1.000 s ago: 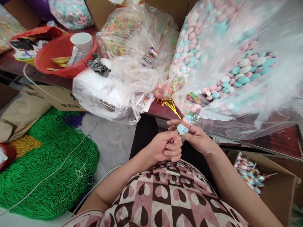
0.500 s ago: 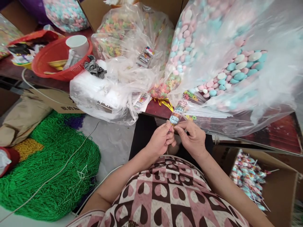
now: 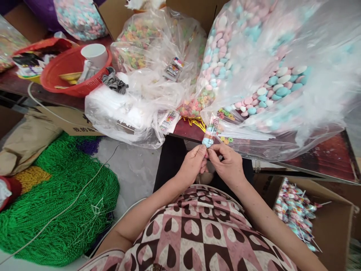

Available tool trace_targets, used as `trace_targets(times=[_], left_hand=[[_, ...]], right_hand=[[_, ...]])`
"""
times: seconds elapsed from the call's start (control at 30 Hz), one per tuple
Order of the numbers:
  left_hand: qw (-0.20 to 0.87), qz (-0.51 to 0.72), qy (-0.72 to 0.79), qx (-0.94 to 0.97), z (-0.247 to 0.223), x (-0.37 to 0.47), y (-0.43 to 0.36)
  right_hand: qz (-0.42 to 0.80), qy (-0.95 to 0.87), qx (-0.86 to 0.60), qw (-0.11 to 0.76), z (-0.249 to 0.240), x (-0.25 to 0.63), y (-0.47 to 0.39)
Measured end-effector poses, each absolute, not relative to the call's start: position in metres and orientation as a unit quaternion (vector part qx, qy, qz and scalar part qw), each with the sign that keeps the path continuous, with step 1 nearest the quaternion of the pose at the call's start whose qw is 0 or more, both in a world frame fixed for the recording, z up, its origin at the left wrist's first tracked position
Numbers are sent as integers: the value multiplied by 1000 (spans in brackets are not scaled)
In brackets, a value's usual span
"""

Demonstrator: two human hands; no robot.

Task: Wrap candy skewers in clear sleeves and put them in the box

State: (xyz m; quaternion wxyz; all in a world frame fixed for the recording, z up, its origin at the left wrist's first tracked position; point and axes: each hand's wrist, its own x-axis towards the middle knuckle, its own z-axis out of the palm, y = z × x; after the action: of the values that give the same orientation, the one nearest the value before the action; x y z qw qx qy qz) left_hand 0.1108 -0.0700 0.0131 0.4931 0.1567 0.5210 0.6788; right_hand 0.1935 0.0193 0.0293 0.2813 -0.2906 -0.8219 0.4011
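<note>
A small clear printed candy bag [image 3: 210, 131] with pale blue sweets at its lower end points away from me, just past the table's front edge. My left hand [image 3: 195, 160] is closed on its gathered end, thumb on top. Against the same end, my right hand [image 3: 226, 160] pinches with thumb and forefinger; a thin tie may be between them, too small to make out. Behind the bag lie gold twist ties [image 3: 197, 123] and a stack of white paper strips [image 3: 248, 132].
Big clear bags of pink and blue candies [image 3: 282, 88] and ring candies [image 3: 143, 34] cover the table. A red basket [image 3: 53, 81] stands left. A carton [image 3: 332, 226] of wrapped lollipops sits low right; green bead strands [image 3: 64, 210] heap on the floor left.
The candy bag has turned slightly more upright, and its printed face shows at another angle. Both hands stay at its gathered end, the right fingers a little closer to the left.
</note>
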Motion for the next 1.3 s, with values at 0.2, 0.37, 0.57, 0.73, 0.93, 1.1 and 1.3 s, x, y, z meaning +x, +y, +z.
trace_targets(times=[0.2, 0.37, 0.57, 0.73, 0.93, 1.1, 1.3], left_hand=[[417, 632, 595, 267, 20, 100, -76], [320, 615, 621, 365, 25, 90, -78], [411, 624, 523, 409, 46, 78, -82], [379, 570, 498, 532, 89, 61, -93], [285, 542, 585, 532, 99, 72, -101], [355, 649, 600, 304, 85, 71, -96], [436, 709, 522, 184, 92, 60, -100]], right_hand=[[627, -662, -334, 240, 37, 192, 15], [799, -510, -280, 149, 51, 196, 16], [841, -466, -251, 111, 66, 201, 13], [774, -542, -274, 181, 68, 197, 27], [514, -748, -277, 315, 93, 183, 38], [329, -844, -179, 384, 106, 175, 23], [333, -863, -59, 376, 77, 177, 4]])
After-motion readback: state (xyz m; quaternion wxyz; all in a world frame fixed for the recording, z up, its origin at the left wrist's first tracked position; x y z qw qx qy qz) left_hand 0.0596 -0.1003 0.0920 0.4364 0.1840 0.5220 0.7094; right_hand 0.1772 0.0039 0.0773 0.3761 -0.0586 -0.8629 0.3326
